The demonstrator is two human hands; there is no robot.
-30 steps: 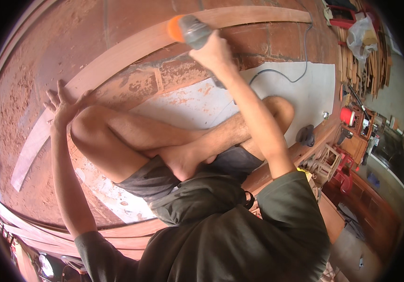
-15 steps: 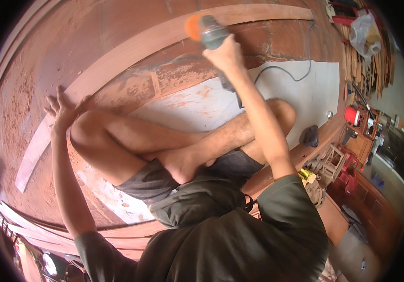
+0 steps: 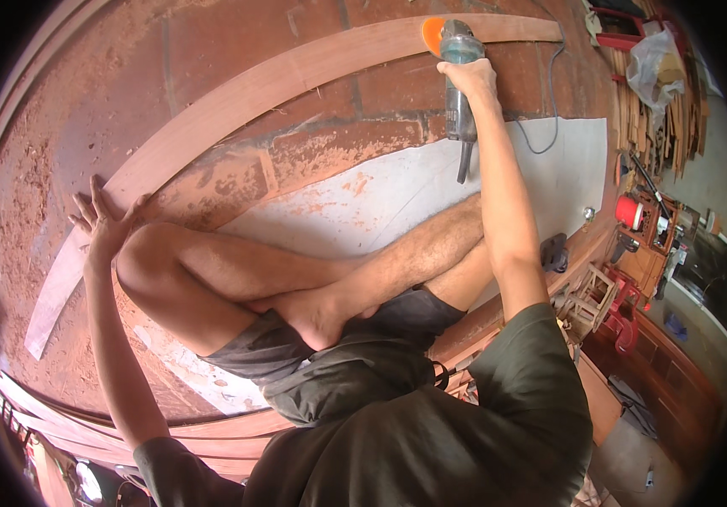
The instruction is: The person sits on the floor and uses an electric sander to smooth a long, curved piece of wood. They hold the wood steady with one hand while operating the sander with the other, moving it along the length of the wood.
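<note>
A long wooden strip, bent into a curve by the lens, lies across the tiled floor in front of my crossed legs. My left hand rests on its near left part with fingers spread. At the far right, my right hand is wrapped round the body of an angle grinder. The grinder's orange disc is at the strip's surface; whether it touches, I cannot tell. Its black cord end points back toward my forearm.
White sheeting dusted with reddish sawdust lies under my legs. A thin power cord loops at the right. Wood scraps, a plastic bag and a red spool stand farther right. Long boards lie behind me, left.
My right hand has carried the angle grinder rightward along the wooden strip. My left hand has stayed on the strip, shifting slightly.
</note>
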